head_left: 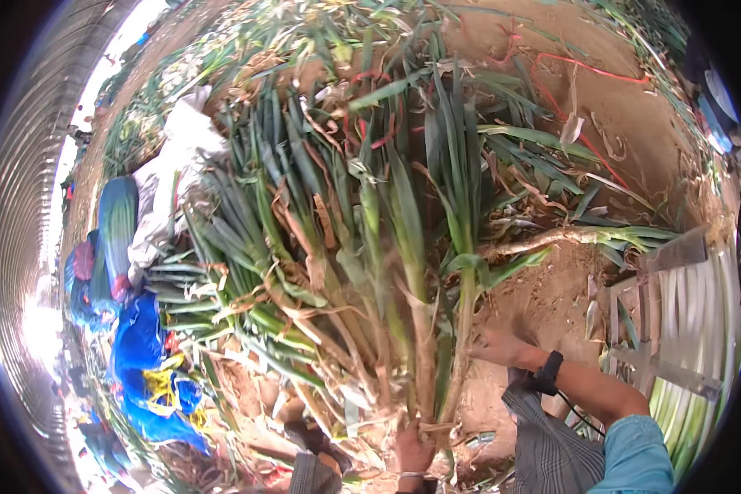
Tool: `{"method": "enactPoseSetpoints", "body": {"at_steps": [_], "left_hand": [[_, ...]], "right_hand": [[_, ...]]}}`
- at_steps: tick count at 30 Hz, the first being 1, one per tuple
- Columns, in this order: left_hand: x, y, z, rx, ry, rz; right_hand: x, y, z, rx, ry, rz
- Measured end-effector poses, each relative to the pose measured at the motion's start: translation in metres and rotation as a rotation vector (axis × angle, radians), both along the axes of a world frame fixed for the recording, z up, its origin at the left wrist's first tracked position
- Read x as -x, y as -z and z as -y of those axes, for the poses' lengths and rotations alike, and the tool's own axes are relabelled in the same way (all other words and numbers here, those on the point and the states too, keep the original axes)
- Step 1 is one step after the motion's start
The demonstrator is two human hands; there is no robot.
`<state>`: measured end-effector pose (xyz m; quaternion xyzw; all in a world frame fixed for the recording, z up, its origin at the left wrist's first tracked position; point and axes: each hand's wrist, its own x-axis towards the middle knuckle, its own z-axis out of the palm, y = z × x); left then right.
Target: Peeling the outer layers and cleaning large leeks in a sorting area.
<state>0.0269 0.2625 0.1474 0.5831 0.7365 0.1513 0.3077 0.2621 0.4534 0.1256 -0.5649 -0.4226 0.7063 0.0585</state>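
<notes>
A large pile of leeks (pixel 370 239) with long green leaves and dirty, pale stems lies in front of me, roots toward me. Low in the middle, my left hand (pixel 414 451) is closed round the root end of a leek (pixel 421 362). Just right of that, a single leek stem (pixel 465 350) stands out from the pile. Beside this stem is my right hand (pixel 502 348), its fingers stretched toward it; whether they touch it is hard to tell. A black band circles my right wrist. Dry brown leaves hang among the stems.
Peeled, pale leeks (pixel 675 321) lie in a metal frame (pixel 687 379) at the right. A blue plastic bag (pixel 140 346) with yellow strings and a white sack (pixel 185 140) lie at the left. Red string (pixel 584 66) trails over the soil. My knees are at the lower edge.
</notes>
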Motion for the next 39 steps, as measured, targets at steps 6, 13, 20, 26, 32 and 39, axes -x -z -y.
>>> {"method": "enactPoseSetpoints", "body": {"at_steps": [6, 13, 20, 26, 32, 39], "left_hand": [[-0.017, -0.088, 0.069, 0.225, -0.462, 0.638], [-0.034, -0.283, 0.187, -0.205, 0.077, 0.25], [-0.001, -0.273, 0.256, -0.077, -0.234, 0.067], [-0.032, -0.234, 0.169, -0.153, -0.4, 0.89], [-0.016, -0.252, 0.147, -0.326, -0.534, 0.326], [0.062, -0.219, 0.14, -0.503, -0.437, 0.378]], "right_hand": [[0.015, -0.074, 0.021, -0.018, 0.019, 0.044], [0.044, -0.124, 0.05, -1.24, -0.044, -0.091], [0.101, -0.323, 0.104, -1.31, 0.026, -0.405], [0.145, -0.385, 0.152, -1.257, 0.672, -0.696], [0.182, -0.339, 0.194, -0.525, 0.644, -0.653], [0.101, -0.177, 0.277, -0.482, -0.385, 0.149]]}}
